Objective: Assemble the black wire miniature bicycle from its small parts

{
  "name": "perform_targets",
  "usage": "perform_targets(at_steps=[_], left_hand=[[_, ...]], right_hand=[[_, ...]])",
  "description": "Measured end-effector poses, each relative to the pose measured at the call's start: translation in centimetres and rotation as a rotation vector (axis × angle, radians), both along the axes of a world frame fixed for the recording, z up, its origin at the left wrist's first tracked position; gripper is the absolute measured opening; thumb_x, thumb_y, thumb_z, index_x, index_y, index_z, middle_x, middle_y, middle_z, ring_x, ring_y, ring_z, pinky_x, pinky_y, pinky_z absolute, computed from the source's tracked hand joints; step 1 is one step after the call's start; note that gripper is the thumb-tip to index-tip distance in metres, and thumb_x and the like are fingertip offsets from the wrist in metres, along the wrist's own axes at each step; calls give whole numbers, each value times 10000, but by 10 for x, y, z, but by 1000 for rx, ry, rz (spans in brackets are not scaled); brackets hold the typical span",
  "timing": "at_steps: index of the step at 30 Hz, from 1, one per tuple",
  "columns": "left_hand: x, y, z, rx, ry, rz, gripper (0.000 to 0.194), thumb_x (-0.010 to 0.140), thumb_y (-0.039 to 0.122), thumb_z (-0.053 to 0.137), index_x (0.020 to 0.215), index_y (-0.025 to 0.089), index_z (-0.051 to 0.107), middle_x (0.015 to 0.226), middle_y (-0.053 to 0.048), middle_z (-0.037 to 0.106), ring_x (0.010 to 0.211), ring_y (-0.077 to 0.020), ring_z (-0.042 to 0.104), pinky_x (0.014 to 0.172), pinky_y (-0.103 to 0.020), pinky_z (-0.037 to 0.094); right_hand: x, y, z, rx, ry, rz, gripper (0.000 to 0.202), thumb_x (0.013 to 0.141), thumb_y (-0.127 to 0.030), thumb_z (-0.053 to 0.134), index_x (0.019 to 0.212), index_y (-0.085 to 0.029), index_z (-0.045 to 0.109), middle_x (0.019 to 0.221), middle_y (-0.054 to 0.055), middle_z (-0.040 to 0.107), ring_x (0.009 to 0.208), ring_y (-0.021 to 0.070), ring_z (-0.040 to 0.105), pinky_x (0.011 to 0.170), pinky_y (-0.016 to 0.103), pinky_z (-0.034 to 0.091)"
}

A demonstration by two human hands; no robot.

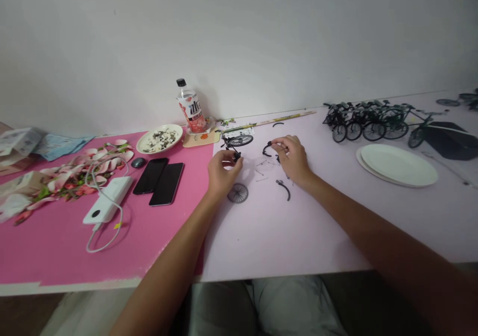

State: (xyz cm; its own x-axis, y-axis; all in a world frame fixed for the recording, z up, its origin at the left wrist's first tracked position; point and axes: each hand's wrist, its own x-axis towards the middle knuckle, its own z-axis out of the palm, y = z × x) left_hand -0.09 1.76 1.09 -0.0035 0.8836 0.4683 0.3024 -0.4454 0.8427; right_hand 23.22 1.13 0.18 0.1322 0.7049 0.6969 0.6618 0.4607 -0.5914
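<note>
Between the fingertips of my left hand (223,172) is a small black model bicycle (230,146), tilted, with one spoked wheel (241,140) at its far end. My right hand (293,158) pinches the end of a curved black part (265,151), shaped like a mudguard. Below my left hand a loose spoked wheel (238,193) lies on the table. Another curved black piece (286,190) rests nearer to me, below the right hand. Thin small rods (259,171) are scattered between the hands. A further short black arc (278,124) lies beyond them.
Several assembled model bicycles (373,122) stand at the back right, behind white plates (399,164). To the left are two phones (167,184), a white power bank (108,200) with a cable, a bowl (142,148) of small bits, a bottle (193,112) and artificial petals (80,171).
</note>
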Motion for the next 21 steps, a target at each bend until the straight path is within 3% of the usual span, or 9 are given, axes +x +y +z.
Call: perform_targets(at_steps=[5,11,16,21], left_hand=[[4,-1,-1,-49,-61,-43,281,764,346,823,949,181,692,938,-60,751,748,-154,709,702,-284,600],[9,-8,3,-191,-94,-208,348,725,371,862,970,157,737,901,-81,771,772,-176,721,760,-321,615],[11,-12,5,-201,-88,-293,346,729,364,860,986,158,756,875,-69,765,776,-173,715,770,-320,612],[10,-12,6,-207,-92,-320,364,732,393,867,987,162,750,893,-70,766,793,-176,723,767,-313,608]], right_hand=[[-15,-12,4,26,-52,106,166,1023,-293,585,956,-235,725,872,60,681,871,245,583,825,399,480],[-26,-21,6,11,32,178,192,1020,-349,609,980,-239,761,816,49,648,822,230,564,715,362,454],[-31,-23,3,-90,109,274,240,998,-437,638,989,-240,775,819,44,631,784,210,555,690,350,450],[-34,-25,0,-126,192,307,237,971,-428,666,984,-216,770,811,28,596,708,170,512,659,331,419]])
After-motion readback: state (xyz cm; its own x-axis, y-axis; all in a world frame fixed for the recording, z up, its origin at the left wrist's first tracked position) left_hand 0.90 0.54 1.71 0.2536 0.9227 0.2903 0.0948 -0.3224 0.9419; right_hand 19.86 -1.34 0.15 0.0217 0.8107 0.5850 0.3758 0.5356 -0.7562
